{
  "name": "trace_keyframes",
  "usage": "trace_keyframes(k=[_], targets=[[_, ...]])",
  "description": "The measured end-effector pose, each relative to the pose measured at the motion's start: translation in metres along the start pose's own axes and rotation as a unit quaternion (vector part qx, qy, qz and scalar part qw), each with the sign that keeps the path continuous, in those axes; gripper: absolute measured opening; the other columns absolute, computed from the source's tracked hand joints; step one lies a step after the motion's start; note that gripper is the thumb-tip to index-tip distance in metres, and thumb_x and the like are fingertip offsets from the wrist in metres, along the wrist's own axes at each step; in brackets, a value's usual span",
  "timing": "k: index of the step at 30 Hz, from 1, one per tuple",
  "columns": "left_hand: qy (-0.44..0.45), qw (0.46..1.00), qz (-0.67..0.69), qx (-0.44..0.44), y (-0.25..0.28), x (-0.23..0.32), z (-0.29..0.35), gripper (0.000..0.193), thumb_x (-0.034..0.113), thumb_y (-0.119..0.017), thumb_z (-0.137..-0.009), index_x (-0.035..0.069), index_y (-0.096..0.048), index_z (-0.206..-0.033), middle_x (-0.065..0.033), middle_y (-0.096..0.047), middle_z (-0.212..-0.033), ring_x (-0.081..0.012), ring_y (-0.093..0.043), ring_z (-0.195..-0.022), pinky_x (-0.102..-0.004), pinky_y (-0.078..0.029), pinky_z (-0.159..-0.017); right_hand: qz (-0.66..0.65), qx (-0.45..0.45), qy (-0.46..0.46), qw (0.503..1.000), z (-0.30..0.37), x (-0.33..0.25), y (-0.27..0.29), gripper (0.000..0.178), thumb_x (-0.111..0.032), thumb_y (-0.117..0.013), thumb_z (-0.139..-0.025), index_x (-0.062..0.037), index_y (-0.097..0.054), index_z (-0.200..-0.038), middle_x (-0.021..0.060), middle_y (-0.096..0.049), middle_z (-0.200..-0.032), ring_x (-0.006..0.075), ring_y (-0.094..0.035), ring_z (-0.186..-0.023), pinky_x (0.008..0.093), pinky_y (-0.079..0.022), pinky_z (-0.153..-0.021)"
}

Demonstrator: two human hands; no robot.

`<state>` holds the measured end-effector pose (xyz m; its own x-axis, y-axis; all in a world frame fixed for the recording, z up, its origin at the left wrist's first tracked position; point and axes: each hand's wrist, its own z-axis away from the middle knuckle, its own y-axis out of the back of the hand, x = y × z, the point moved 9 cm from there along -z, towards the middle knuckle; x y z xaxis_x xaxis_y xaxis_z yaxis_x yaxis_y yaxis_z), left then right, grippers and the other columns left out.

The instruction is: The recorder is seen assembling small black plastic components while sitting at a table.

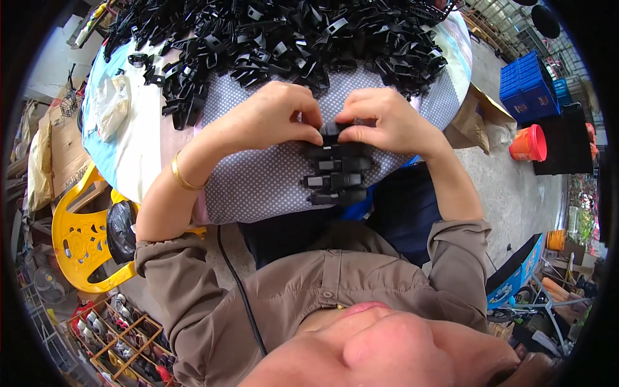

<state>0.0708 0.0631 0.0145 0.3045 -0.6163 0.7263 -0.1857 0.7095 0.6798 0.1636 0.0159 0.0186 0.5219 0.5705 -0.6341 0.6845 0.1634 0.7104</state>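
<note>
A small black plastic part [330,130] lies between my hands at the head of a short row of similar black plastic parts [335,181] near the table's front edge. My left hand [280,116] is closed beside the part's left end, thumb and index finger curled in to it. From the other side, my right hand [382,119] pinches the same part between thumb and fingers. Its exact shape is partly covered by my fingertips. Behind my hands, a large heap of loose black plastic parts [277,48] spreads over the far half of the table.
The round table wears a grey dotted cloth [248,184]. A clear plastic bag [113,106] lies at its left. A yellow plastic chair [80,235] stands left, a red bucket [529,143] and blue crate [527,87] right. A black cable [240,284] hangs by my left side.
</note>
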Motion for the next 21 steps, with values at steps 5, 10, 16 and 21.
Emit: trace_keyframes(k=[5, 10, 16, 21], targets=[[-0.121, 0.831, -0.342, 0.421, 0.089, -0.015, 0.019, 0.026, 0.009, -0.067, -0.084, 0.004, -0.066, -0.110, -0.0112, -0.066, -0.110, -0.0302, -0.059, -0.104, -0.0384, -0.047, -0.095, 0.202, 0.192, -0.006, 0.960, -0.003, 0.007, 0.034, 0.026, -0.013, -0.071, -0.082, -0.0020, -0.067, -0.106, 0.0111, -0.066, -0.106, 0.0242, -0.064, -0.083, 0.0293, -0.053, -0.070], [-0.042, 0.864, -0.313, 0.392, 0.112, -0.073, 0.011, 0.039, 0.007, -0.066, -0.083, 0.008, -0.062, -0.122, -0.0116, -0.064, -0.117, -0.0304, -0.057, -0.112, -0.0382, -0.045, -0.099, 0.388, 0.161, -0.020, 0.907, -0.017, 0.021, 0.015, 0.032, -0.011, -0.071, -0.079, -0.0030, -0.065, -0.110, 0.0093, -0.065, -0.105, 0.0232, -0.061, -0.088, 0.0306, -0.053, -0.075], [-0.064, 0.816, -0.288, 0.497, 0.114, -0.057, 0.024, 0.038, 0.011, -0.067, -0.084, 0.005, -0.061, -0.121, -0.0145, -0.067, -0.107, -0.0324, -0.064, -0.094, -0.0382, -0.052, -0.085, 0.319, 0.174, -0.001, 0.931, -0.013, 0.013, 0.020, 0.023, -0.009, -0.067, -0.081, -0.0031, -0.065, -0.103, 0.0073, -0.064, -0.092, 0.0229, -0.060, -0.083, 0.0318, -0.052, -0.070], [-0.110, 0.946, -0.093, 0.290, 0.060, -0.005, 0.021, 0.031, 0.006, -0.067, -0.084, 0.002, -0.063, -0.115, -0.0140, -0.066, -0.096, -0.0258, -0.064, -0.079, -0.0326, -0.053, -0.072, 0.277, 0.167, -0.046, 0.945, 0.004, 0.004, 0.024, 0.020, -0.008, -0.061, -0.085, -0.0035, -0.064, -0.104, 0.0093, -0.064, -0.089, 0.0266, -0.061, -0.078, 0.0338, -0.053, -0.069]])
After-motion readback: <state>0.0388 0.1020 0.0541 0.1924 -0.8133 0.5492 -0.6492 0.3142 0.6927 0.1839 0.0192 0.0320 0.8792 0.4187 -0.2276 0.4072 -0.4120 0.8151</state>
